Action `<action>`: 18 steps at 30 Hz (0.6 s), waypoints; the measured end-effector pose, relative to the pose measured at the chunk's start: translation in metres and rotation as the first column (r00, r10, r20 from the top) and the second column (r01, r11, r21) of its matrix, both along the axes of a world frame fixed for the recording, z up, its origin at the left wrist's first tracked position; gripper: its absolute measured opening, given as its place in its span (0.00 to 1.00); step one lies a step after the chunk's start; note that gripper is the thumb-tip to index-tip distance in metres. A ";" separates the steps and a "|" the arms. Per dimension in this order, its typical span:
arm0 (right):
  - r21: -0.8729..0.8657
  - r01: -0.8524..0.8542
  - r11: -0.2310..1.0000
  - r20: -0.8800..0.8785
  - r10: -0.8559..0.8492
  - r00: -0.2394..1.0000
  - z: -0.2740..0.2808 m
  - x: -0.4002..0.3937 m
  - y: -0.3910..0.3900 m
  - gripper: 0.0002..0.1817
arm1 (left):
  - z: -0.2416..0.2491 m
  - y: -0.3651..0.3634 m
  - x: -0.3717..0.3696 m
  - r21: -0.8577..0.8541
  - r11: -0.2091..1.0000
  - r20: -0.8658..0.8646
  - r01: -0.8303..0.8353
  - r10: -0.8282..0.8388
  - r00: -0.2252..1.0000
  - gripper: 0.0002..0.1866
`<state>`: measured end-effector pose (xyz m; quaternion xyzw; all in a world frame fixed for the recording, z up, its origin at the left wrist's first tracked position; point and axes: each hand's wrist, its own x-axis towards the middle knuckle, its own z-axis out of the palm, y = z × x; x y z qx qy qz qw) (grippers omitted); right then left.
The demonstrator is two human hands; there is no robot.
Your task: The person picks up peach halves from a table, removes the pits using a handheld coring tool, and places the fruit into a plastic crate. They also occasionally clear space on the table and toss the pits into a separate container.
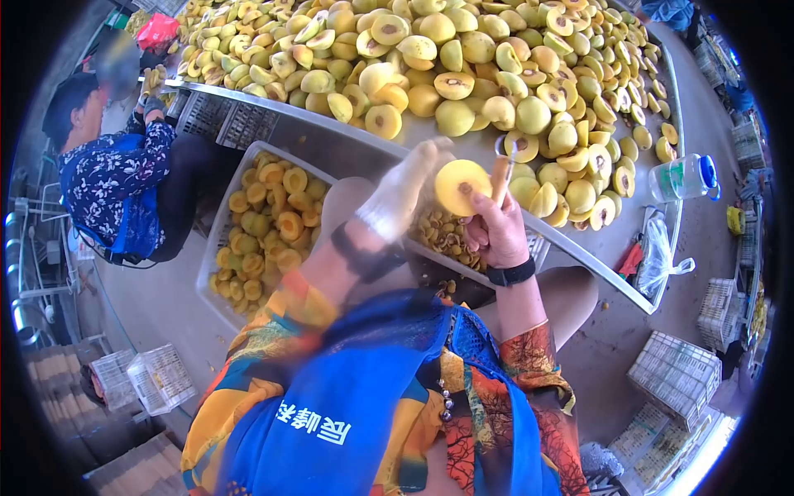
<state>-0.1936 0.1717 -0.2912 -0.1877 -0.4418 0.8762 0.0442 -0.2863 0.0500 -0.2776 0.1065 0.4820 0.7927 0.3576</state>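
Note:
My left hand (407, 183), in a pale glove, is blurred by motion just left of a yellow fruit half (460, 183); its fingers are too smeared to read. The fruit half, cut face up with a brown centre, is pinched by the thumb of my bare right hand (499, 230). That same hand also holds a small tool (500, 175) with a wooden handle and a curved metal end. Below both hands, a container of small brown and yellow pieces (451, 240) is partly hidden. Fruit halves fill a white crate (217, 248) to the left.
A metal-edged table (571, 245) bears a large fruit pile (496, 74), a plastic bottle (680, 178) and a plastic bag (659, 256). Another person (116, 186) sits at the left. Crates (676, 376) stand on the floor at right and lower left (160, 379).

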 end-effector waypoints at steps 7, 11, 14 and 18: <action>0.964 -0.061 0.258 0.118 -0.211 0.970 0.001 -0.003 -0.014 0.22 | -0.030 0.000 -0.004 -0.059 0.985 0.408 -0.161 0.172 0.897 0.20; 0.971 -0.154 0.182 0.177 -0.113 0.978 -0.011 0.019 -0.034 0.16 | -0.042 -0.002 -0.009 0.090 0.983 0.497 -0.157 0.092 0.863 0.14; 0.915 -0.239 0.325 0.283 -0.095 0.954 -0.008 0.024 -0.039 0.14 | -0.040 0.005 -0.001 0.015 0.971 0.422 -0.238 0.210 0.882 0.13; 0.931 -0.250 0.266 0.278 -0.073 0.958 -0.009 0.027 -0.039 0.12 | -0.029 0.011 0.016 -0.074 0.936 -0.251 -0.343 0.315 0.915 0.12</action>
